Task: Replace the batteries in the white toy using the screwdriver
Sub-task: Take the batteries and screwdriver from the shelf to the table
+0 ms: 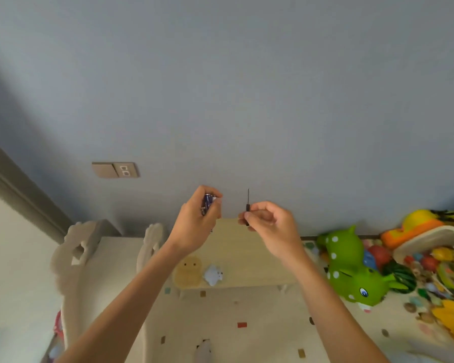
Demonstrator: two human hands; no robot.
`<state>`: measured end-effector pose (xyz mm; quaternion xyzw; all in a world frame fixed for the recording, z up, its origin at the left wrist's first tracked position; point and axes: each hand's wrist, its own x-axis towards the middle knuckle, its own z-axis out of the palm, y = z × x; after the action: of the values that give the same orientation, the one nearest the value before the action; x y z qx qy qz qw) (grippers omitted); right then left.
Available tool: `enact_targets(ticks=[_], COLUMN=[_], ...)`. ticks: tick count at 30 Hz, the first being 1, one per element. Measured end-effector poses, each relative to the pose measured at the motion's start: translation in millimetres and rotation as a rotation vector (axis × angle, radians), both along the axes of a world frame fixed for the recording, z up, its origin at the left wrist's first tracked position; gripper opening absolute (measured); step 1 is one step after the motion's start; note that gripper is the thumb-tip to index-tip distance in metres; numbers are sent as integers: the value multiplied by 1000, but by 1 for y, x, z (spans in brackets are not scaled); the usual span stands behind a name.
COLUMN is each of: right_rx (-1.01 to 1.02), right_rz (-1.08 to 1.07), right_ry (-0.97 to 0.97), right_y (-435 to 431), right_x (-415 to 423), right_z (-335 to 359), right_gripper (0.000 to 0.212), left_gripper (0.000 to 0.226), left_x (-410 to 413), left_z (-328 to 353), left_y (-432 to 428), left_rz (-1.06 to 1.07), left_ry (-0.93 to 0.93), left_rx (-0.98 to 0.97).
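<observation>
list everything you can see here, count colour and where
small white animal toy: 1, white, on the low wooden table
low light-wood table: 1, beige, centre against the wall
blue cylindrical batteries: count unclear, blue, in left hand
thin black-handled screwdriver: 1, black, tip up, in right hand
green spotted dinosaur toy: 1, green, floor right
toy-filled basket: 1, cream, far right
wall switch plate: 1, tan, blue-grey wall
left hand: raised
right hand: raised

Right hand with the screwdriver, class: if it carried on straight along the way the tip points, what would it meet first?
The right hand holds the screwdriver tip-up; only the grey wall lies beyond, though depth is unclear.
</observation>
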<state>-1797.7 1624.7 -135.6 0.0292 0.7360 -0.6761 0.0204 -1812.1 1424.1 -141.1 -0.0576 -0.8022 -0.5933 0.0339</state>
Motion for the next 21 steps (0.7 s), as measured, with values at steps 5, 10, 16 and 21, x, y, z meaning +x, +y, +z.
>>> enact_targets(ticks=[5,10,16,21], right_rx=[-35,2,114,275], right_rz=[11,29,59,101], right_ry=[-52,-116,-152,-129], right_y=[14,36,67,87], right_x=[-74,-140,-192,-218], right_z=[-56,-171,-397,-573], right_gripper=[11,9,13,15], left_gripper=[8,5,3,4], left_x=[-77,-135,-189,-225], left_z=[-52,-162,-407,-580], left_y=[3,19,50,65], left_rz=[2,20,-56,-193], left_ry=[-73,-118,-184,-144], left_rx=[-28,-141,-376,-651])
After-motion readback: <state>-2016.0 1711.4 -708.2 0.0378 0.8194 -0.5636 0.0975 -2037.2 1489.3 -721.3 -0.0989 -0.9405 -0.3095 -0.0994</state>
